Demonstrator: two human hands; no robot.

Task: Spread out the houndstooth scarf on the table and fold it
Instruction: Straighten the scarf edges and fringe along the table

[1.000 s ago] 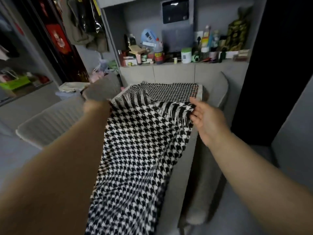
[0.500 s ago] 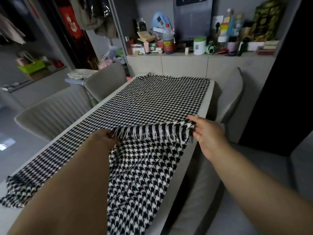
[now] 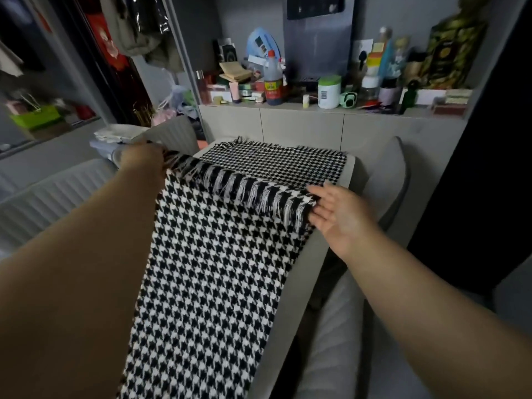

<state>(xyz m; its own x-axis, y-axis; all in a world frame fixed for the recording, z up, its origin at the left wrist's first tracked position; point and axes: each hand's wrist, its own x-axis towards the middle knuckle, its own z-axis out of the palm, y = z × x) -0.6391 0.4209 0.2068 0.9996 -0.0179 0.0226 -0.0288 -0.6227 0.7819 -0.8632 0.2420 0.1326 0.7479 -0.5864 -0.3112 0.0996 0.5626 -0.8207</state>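
The black-and-white houndstooth scarf (image 3: 218, 269) lies along the grey table (image 3: 355, 171), with its near half lifted and carried over the far half. My left hand (image 3: 141, 159) grips the left corner of the fringed end. My right hand (image 3: 335, 214) pinches the right corner of that fringe, fingers partly extended. The fringed end hangs stretched between both hands above the lower layer (image 3: 282, 165), whose own fringe shows at the table's far edge.
Grey padded chairs stand on the left (image 3: 43, 194), at the far left (image 3: 172, 133) and on the right (image 3: 394, 180). Behind the table a cluttered shelf (image 3: 331, 108) holds bottles, jars and boxes. A dark panel (image 3: 475, 168) rises at the right.
Both hands have carried the fringed end away from me toward the table's far end, so more of the lower layer is covered than half a second ago.
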